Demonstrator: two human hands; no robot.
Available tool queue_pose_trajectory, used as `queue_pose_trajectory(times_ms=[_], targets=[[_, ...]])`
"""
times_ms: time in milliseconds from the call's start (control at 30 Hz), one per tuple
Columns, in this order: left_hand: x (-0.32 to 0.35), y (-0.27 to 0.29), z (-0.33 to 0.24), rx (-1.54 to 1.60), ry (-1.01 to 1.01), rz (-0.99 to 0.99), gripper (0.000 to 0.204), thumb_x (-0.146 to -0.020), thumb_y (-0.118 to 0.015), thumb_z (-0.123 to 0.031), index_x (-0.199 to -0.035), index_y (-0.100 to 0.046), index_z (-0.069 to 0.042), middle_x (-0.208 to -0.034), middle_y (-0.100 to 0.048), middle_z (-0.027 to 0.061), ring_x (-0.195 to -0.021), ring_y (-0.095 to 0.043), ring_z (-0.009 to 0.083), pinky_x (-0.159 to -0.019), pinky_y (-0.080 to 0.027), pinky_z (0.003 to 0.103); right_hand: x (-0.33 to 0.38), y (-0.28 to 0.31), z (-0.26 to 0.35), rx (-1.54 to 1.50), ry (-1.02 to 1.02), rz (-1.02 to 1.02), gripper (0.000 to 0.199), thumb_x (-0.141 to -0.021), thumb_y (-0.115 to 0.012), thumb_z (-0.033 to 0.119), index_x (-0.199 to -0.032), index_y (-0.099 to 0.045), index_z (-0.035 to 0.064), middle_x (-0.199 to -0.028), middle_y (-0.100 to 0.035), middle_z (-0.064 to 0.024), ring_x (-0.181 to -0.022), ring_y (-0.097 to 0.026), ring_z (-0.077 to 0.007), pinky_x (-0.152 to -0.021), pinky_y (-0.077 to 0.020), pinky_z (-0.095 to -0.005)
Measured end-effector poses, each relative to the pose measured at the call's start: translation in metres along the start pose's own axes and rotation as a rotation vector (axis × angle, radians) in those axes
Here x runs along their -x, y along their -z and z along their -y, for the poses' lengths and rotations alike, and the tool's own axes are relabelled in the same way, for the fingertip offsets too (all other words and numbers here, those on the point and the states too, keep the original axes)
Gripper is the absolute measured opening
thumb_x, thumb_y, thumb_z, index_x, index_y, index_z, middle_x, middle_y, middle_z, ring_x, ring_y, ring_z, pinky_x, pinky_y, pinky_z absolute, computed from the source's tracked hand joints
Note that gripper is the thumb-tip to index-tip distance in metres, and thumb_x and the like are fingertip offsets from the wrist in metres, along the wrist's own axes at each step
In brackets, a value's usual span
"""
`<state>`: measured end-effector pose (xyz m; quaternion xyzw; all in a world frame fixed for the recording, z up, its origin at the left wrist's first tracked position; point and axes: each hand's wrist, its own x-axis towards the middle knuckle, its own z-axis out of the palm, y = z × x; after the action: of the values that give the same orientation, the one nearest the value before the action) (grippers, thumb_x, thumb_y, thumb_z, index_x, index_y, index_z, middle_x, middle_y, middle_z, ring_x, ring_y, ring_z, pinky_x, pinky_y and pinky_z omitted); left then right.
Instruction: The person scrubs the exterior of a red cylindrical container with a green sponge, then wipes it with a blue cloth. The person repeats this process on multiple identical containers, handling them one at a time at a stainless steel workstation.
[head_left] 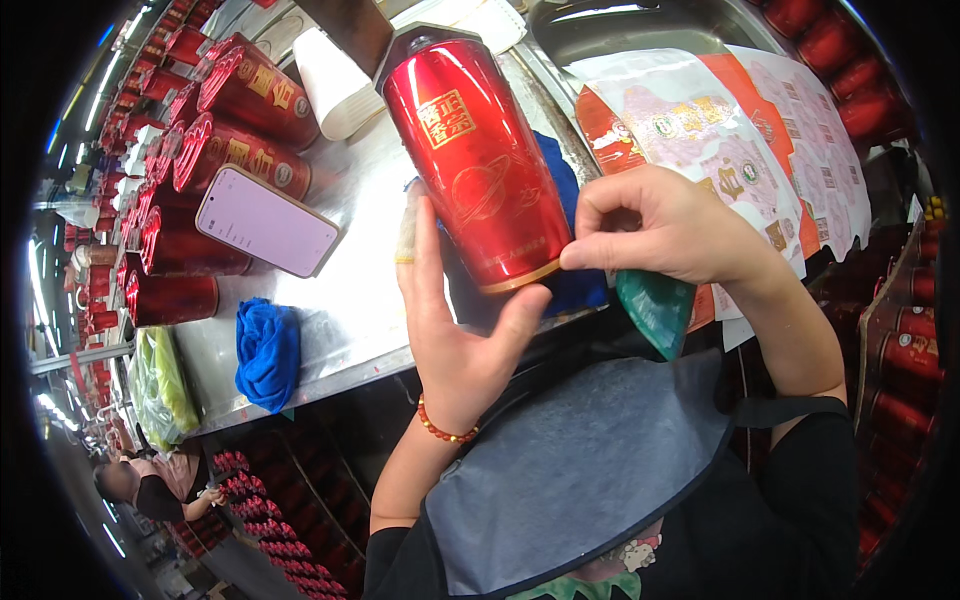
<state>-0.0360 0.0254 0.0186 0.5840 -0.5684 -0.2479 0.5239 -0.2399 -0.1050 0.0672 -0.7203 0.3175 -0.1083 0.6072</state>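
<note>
A glossy red bottle with gold print and a gold rim lies tilted in front of me, its rim end toward me. My left hand is open along its left side, fingers stretched out and thumb apart by the rim; firm contact cannot be made out. A yellowish wrap covers one finger. At the rim's right side, the thumb and forefinger of my right hand are pinched together at the bottle's edge. A green plastic scraper is tucked under that hand's curled fingers. Blue cloth lies beneath the bottle.
Several red canisters line the metal table's left side, with a phone leaning there. A white roll and bunched blue cloth lie nearby. Printed decal sheets spread at right by a metal basin. Another person works far left.
</note>
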Motion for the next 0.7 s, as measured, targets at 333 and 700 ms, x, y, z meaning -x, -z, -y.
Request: queue_pose_trajectory(times_ms=[333, 700], targets=[[-0.006, 0.005, 0.019, -0.214, -0.098, 0.02, 0.102, -0.079, -0.089, -0.02, -0.158, -0.029, 0.004, -0.151, -0.045, 0.0256, -0.135, -0.051, 0.0371, -0.111, -0.043, 0.043, 0.002, -0.002, -0.012, -0.219, -0.041, -0.036, 0.017, -0.093, -0.078, 0.013, -0.098, -0.065, 0.0025, -0.083, -0.06, 0.0037, -0.074, -0.054, -0.0016, -0.065, -0.0435, -0.0186], [-0.004, 0.004, -0.001, 0.517, 0.296, 0.092, 0.08, -0.095, -0.065, -0.001, -0.162, -0.02, 0.002, -0.16, -0.034, 0.0154, -0.148, -0.036, 0.0249, -0.12, -0.032, 0.04, -0.003, -0.009, -0.009, -0.21, -0.095, -0.044, 0.031, -0.09, -0.079, 0.008, -0.107, -0.054, 0.0018, -0.087, -0.061, -0.0009, -0.076, -0.058, -0.0035, -0.065, -0.0456, -0.0171]])
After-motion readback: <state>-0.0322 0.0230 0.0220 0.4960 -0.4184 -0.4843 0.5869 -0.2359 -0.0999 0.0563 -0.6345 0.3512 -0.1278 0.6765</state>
